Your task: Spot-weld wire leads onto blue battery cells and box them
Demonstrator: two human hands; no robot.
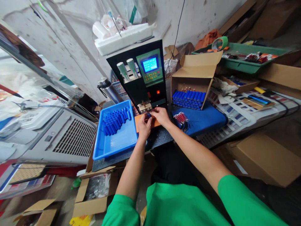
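Note:
My left hand (pixel 144 126) is closed around a small blue cell (pixel 148 116) at the foot of a black machine (pixel 141 91) with a lit blue screen. Close beside it, my right hand (pixel 162 115) pinches something small and dark red, perhaps a wire end, at the same cell. Both hands are over an orange block (pixel 155 123), just below the machine's metal tips. Left of them, a blue tray (pixel 115 144) holds many blue cells. Red and black wires (pixel 181 120) lie in a bundle to the right of my right hand.
An open cardboard box (pixel 197 70) of stacked blue cells stands right of the machine. Behind the blue tray is a steel bottle (pixel 110 89). A green tray (pixel 249 66) with wires and tape sits at the back right. White foam (pixel 124 39) rests on the machine.

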